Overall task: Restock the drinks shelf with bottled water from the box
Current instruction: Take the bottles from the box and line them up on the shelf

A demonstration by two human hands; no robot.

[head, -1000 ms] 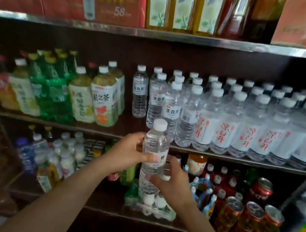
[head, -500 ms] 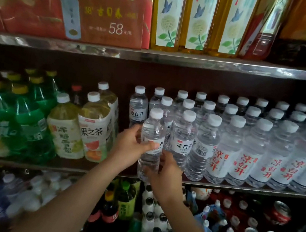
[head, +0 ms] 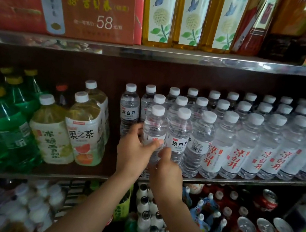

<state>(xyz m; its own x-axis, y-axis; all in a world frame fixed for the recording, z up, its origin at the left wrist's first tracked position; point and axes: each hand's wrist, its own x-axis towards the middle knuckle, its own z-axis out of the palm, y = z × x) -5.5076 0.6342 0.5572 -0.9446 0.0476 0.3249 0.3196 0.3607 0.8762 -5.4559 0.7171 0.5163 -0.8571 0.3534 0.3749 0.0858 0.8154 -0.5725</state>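
Note:
A clear water bottle (head: 155,126) with a white cap stands upright at the front left of the water rows on the middle shelf (head: 238,182). My left hand (head: 136,149) grips its left side around the label. My right hand (head: 166,167) holds its lower part from the front and right. Several more water bottles (head: 221,144) with white caps and red or black lettering fill the shelf to the right and behind. The box is not in view.
Tea bottles (head: 84,127) and green bottles (head: 6,122) stand left of the water. Boxed goods (head: 97,6) sit on the top shelf. The lower shelf holds red cans (head: 264,231) and small white bottles (head: 149,217).
Both hands raised the bottle from in front of the lower shelf up and forward to the front of the water rows on the middle shelf. The view also moved closer.

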